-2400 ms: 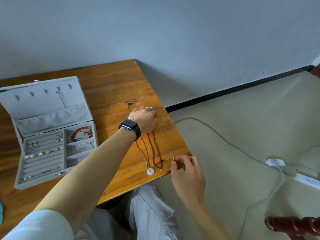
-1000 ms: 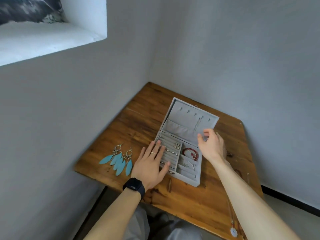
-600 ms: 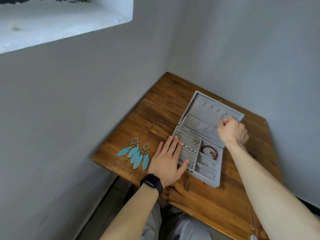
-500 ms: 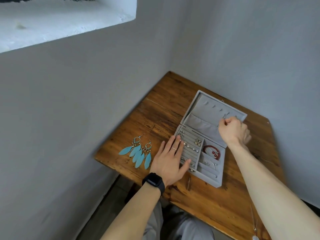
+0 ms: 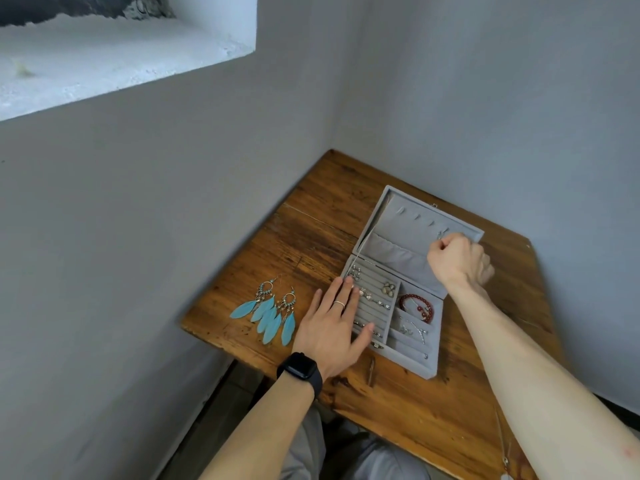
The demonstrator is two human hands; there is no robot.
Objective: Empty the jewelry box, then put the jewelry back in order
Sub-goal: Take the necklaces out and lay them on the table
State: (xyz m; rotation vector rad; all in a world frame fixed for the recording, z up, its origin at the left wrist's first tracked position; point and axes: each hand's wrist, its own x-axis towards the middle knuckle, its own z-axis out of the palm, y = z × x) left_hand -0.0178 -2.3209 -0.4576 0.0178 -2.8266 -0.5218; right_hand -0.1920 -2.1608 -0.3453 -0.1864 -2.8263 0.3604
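The grey jewelry box [image 5: 401,360] lies open on the wooden table [image 5: 433,410], its lid [image 5: 405,237] leaning back. My left hand [image 5: 334,329] rests flat, fingers apart, on the box's left edge and ring rows. My right hand [image 5: 459,259] is up at the lid, fingers pinched on a thin silver chain [image 5: 440,234] hanging from a lid hook. Inside the tray are a red bead bracelet [image 5: 417,306], small rings and earrings [image 5: 375,299] and a silver piece [image 5: 412,329]. Blue feather earrings [image 5: 268,311] lie on the table to the left.
Grey walls close in on the table's left and far sides, with a window ledge [image 5: 104,60] at the upper left. A pendant necklace [image 5: 505,459] lies near the table's right front edge, partly hidden by my right forearm. My knees show below the front edge.
My view swung from the table's right end to the box. My right hand went from the necklaces up to the lid and closed on the chain; my left hand settled flat on the box.
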